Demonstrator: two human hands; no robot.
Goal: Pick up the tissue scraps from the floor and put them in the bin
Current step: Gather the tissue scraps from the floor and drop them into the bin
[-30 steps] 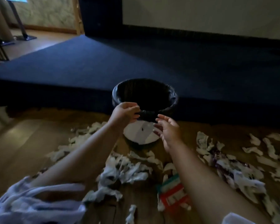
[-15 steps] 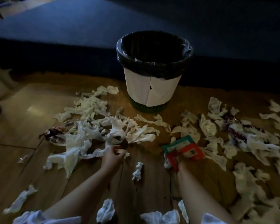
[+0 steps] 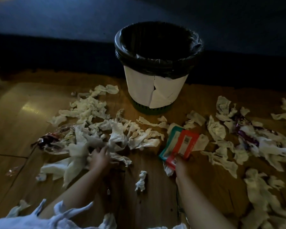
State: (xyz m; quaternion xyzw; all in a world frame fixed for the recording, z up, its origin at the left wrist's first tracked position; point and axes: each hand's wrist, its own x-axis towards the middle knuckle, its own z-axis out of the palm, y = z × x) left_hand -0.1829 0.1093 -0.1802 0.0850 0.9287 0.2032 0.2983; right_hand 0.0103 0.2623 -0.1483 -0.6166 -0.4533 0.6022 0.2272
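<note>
Whereas both hands earlier met at the bin, our left hand now spreads fingers on tissue scraps before it, on wooden floor; our right hand hides its fingers under a packet, grip unclear

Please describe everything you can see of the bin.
The bin is a round, tapering basket, upright on the wooden floor before a dark blue platform. A black liner folds over its rim; white paper, split down the front, wraps its wall; the green base shows below. Inside is too dark to see. No hand touches it.
</note>
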